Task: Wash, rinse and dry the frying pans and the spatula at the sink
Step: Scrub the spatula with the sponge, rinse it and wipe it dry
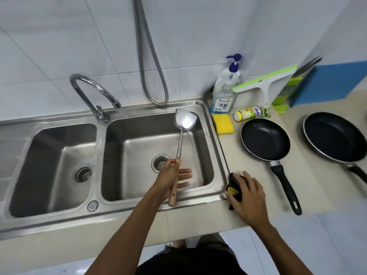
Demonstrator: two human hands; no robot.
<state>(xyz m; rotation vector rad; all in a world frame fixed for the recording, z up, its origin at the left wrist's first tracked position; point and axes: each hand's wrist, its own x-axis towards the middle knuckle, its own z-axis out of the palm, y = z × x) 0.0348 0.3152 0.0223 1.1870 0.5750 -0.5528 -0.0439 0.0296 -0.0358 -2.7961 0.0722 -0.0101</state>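
Currently your left hand (172, 176) clamps the spatula (185, 121) by its wooden handle, fingers extended, over the sink's (216, 124) right basin. Your right hand (248, 197) grips a dark cloth (236, 180) at the counter (317, 185) edge. 2 pans on the counter: near frying pan (265, 138), far frying pan (335, 135).

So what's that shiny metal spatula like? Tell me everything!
The shiny metal spatula with the wooden handle has a wide, glinting blade, a thin steel shaft and one dark rivet near the handle's end. The left hand holds the handle, blade pointing away, above the right steel sink basin. Nothing else touches it.
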